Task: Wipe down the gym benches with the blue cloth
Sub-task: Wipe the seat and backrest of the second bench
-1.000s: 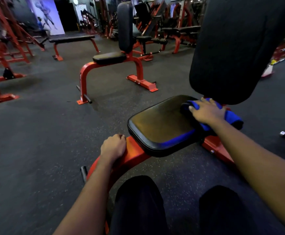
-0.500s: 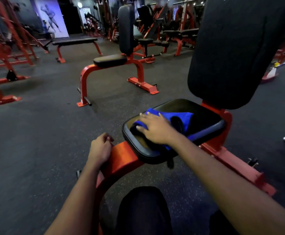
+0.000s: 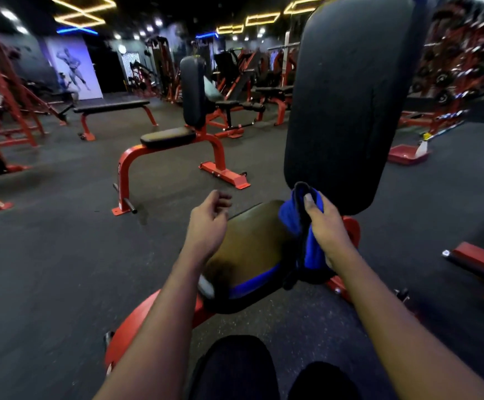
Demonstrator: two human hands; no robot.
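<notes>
Blue cloth (image 3: pixel 310 243) hung at the near seat pad's (image 3: pixel 252 243) right edge, held in the right grip (image 3: pixel 326 226), left grip (image 3: pixel 209 223) loose and empty; back pad (image 3: pixel 347 96) and far benches (image 3: pixel 167 137) seemingly awaited wiping.

Cloth (image 3: pixel 290 217) at R edge of seat pad (image 3: pixel 249 249), backrest (image 3: pixel 347 96) just behind; 2nd bench (image 3: pixel 167 137) beyond, to L.
</notes>
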